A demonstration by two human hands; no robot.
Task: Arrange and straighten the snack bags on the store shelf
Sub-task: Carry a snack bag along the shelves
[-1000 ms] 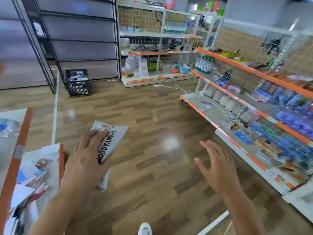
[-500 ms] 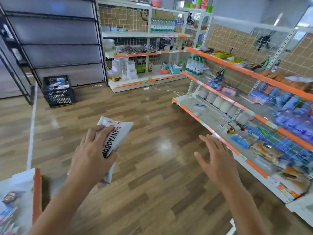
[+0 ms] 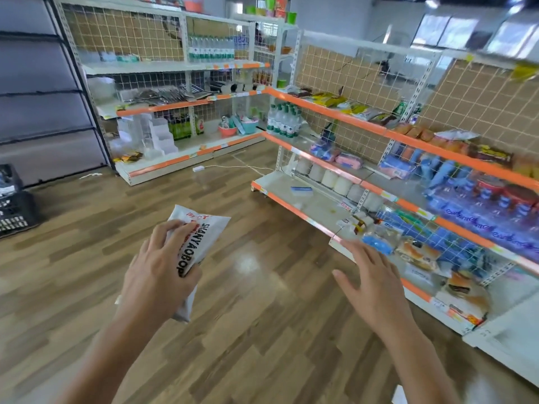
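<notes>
Snack bag (image 3: 204, 237) clasped in my left grip (image 3: 159, 275), long axis toward 1 o'clock | right grip (image 3: 376, 284) empty, fingers spread, nearer shelf (image 3: 306, 211) at 2 o'clock

Quantity: one left hand (image 3: 157, 275), one right hand (image 3: 376, 287). One white snack bag (image 3: 207, 237) and one black crate (image 3: 14, 211), both left of the shelf (image 3: 313, 204).
</notes>
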